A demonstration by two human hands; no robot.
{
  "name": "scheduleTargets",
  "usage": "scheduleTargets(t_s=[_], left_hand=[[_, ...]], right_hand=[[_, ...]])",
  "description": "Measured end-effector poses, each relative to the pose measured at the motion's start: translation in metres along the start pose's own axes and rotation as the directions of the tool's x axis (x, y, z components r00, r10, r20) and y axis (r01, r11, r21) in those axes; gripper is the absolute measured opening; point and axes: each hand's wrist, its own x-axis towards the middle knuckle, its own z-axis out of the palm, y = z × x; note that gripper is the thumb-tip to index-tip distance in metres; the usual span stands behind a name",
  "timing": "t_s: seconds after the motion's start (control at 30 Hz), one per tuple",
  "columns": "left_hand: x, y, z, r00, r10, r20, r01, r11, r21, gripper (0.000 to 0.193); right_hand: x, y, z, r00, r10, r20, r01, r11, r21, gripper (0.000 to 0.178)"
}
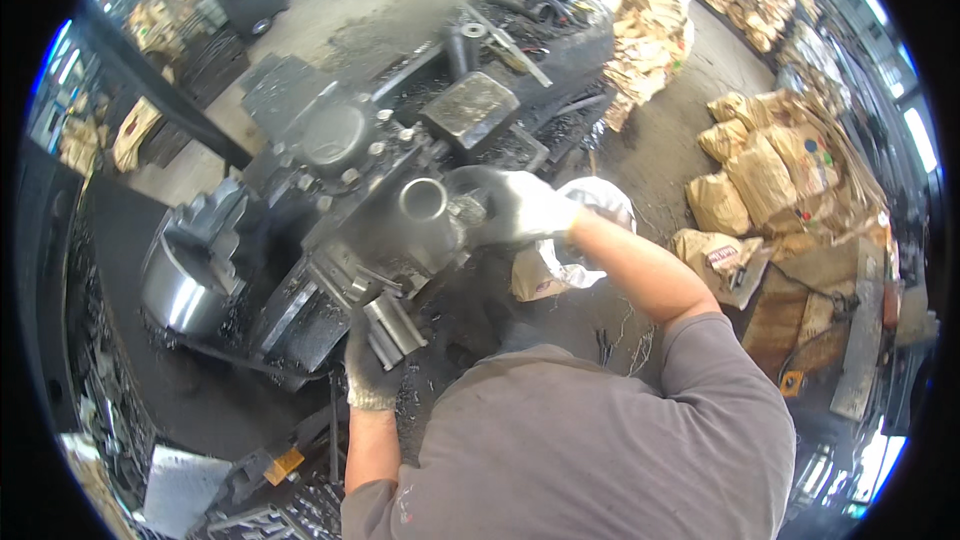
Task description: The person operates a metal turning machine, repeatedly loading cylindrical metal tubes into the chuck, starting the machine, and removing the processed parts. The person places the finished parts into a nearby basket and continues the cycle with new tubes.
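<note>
My left hand (372, 365), in a dark, dirty glove with a pale cuff, is closed against the side of a shiny ribbed metal piece (393, 330) at the front of a lathe-like machine. Its fingers point away from me and are partly hidden by that piece. My right hand (520, 206) wears a glove with a white back and blackened fingers. Those fingers curl round the right side of the machine's round-topped block (424, 202), near a small knob-like part (466, 210). What they hold is hidden.
A shiny metal chuck (185, 285) sits at the left of the machine. Beyond my hands lie a rectangular metal block (470, 108) and a bench of metal tools (515, 15). Filled paper sacks (765, 175) stand at right, and a white bag (597, 198) behind my right wrist.
</note>
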Motion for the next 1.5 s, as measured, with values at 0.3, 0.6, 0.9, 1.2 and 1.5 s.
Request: scheduleTargets(t_s=[0.3, 0.6, 0.9, 1.2, 1.5], left_hand=[[-0.026, 0.005, 0.026, 0.960, -0.099, -0.261, 0.056, 0.984, -0.170, 0.064], [-0.030, 0.068, -0.078, 0.893, 0.382, -0.237, -0.359, 0.923, 0.138, 0.062], [0.004, 0.102, 0.006, 0.620, 0.781, 0.068, -0.774, 0.596, 0.215, 0.060], [-0.030, 0.079, -0.120, 0.619, 0.750, -0.232, -0.584, 0.637, 0.504, 0.051], [-0.147, -0.052, -0.227, 0.323, 0.521, -0.790, -0.541, 0.786, 0.298, 0.024]], right_hand=[[0.006, -0.101, 0.080, 0.737, -0.597, 0.318, 0.628, 0.778, 0.008, 0.068], [0.079, -0.074, 0.181, 0.967, -0.122, 0.223, 0.140, 0.987, -0.072, 0.035], [0.116, -0.179, 0.154, 0.923, -0.032, 0.383, -0.045, 0.980, 0.192, 0.096], [0.308, -0.197, 0.031, 0.602, -0.737, 0.307, 0.697, 0.297, -0.653, 0.036], [0.389, -0.129, 0.114, 0.683, -0.192, 0.705, 0.602, 0.695, -0.393, 0.053]])
